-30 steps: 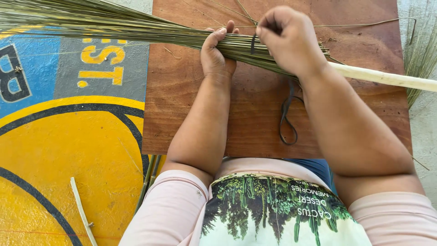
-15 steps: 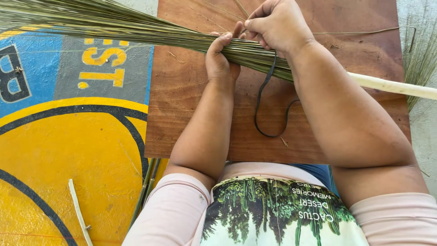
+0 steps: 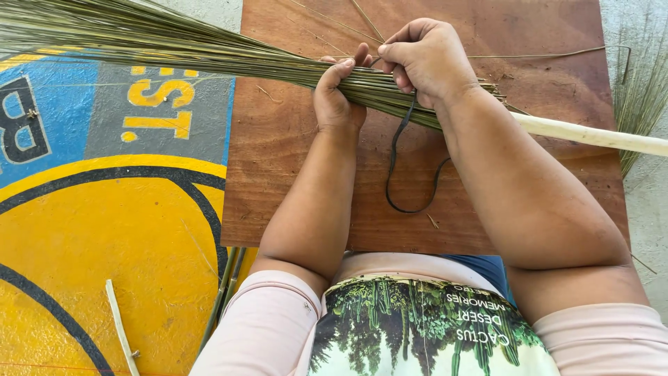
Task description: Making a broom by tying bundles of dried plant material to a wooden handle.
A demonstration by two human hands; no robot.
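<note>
The step in hand looks like binding: a bundle of green stalks (image 3: 209,52) lies across the far edge of the wooden board (image 3: 292,160), its thin end over a pale stick (image 3: 591,134) that runs off the board's right edge. The left hand (image 3: 339,94) is clamped around the bundle near the board's far middle. The right hand (image 3: 424,59), fingers curled, pinches a dark strap (image 3: 400,150) that loops down toward the near edge. The next move likely calls for pulling the strap taut around the stalks while the left grip stays firm.
</note>
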